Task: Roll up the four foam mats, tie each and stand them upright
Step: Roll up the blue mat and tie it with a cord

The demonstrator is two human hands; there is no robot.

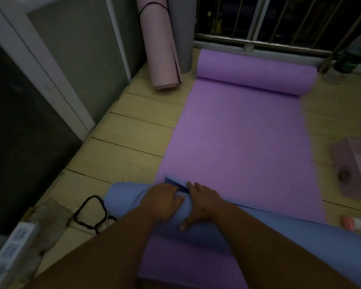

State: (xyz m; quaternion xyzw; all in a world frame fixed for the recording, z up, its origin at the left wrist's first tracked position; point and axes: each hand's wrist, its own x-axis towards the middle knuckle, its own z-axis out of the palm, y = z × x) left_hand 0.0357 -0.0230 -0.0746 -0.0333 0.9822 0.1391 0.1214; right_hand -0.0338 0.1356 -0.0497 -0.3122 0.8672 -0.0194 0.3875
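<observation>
Two hands sit side by side on the blue mat (123, 198), which is rolled into a tube and lies across the near end of the purple mat (238, 142). The left hand (165, 197) lies palm-down, fingers following the curve. The right hand (202, 203) is spread flat, thumb splayed on the near side. Neither closes round anything.

Just beyond the fingertips a darker corner flap (177, 184) of the roll's loose edge sticks up. The step looks like pinning the roll before tying. Press down steadily, tuck that corner flat, then free one hand for the black cord (92, 213) on the floor (123, 147) just left of the roll, without letting the tube spring open.

Further right a mauve tray-like thing (358, 155) holds a small dark round object, too blurred to name. At the back a pink mat (161, 49), rolled and tied, stands leaning. A plastic bottle (340, 65) stands by the railing (258, 43); whether it holds anything I cannot tell
</observation>
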